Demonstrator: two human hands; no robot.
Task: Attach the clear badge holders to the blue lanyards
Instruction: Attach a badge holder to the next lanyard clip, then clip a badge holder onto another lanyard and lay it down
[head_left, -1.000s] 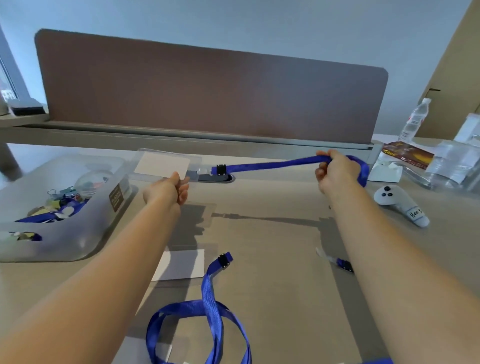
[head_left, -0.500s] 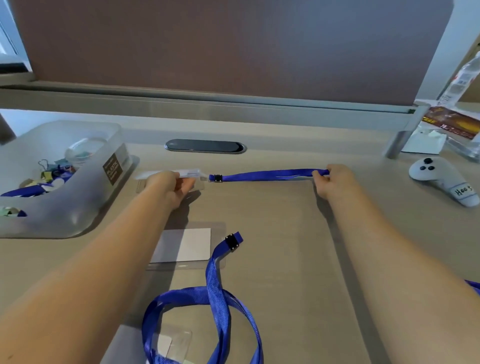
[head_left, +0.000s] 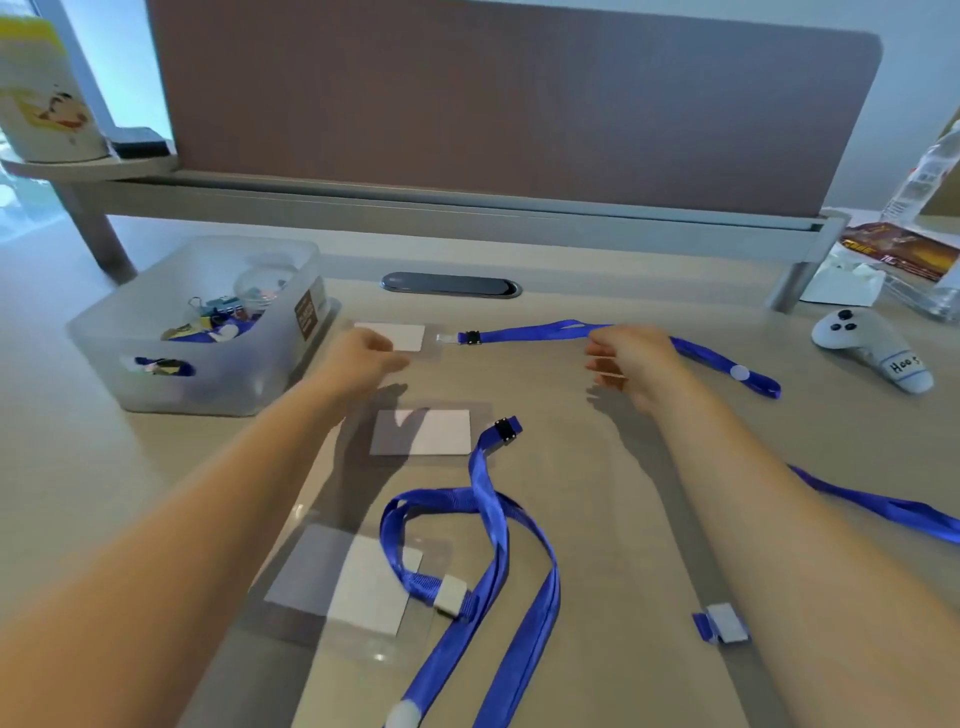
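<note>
A clear badge holder (head_left: 397, 336) with a white card lies at the far middle of the desk, joined by a black clip (head_left: 471, 338) to a blue lanyard (head_left: 535, 331) stretched out to the right. My left hand (head_left: 363, 356) hovers at the holder's near left corner, fingers loosely curled and holding nothing. My right hand (head_left: 631, 358) is over the strap's middle with relaxed fingers, not gripping it. A second holder (head_left: 423, 432) lies nearer, beside the clip of a loose lanyard (head_left: 491, 525). That lanyard crosses a third holder (head_left: 358, 584).
A translucent bin (head_left: 218, 364) of clips and lanyards stands at the left. A white controller (head_left: 872, 353) lies at the right, with a bottle (head_left: 930, 171) and packets behind it. Another blue lanyard (head_left: 883, 506) and its buckle end (head_left: 724, 623) lie under my right forearm. A brown divider (head_left: 519, 104) closes the back.
The joined holder and lanyard went from held taut in the air to lying on the desk. Both hands have let go and drawn slightly back.
</note>
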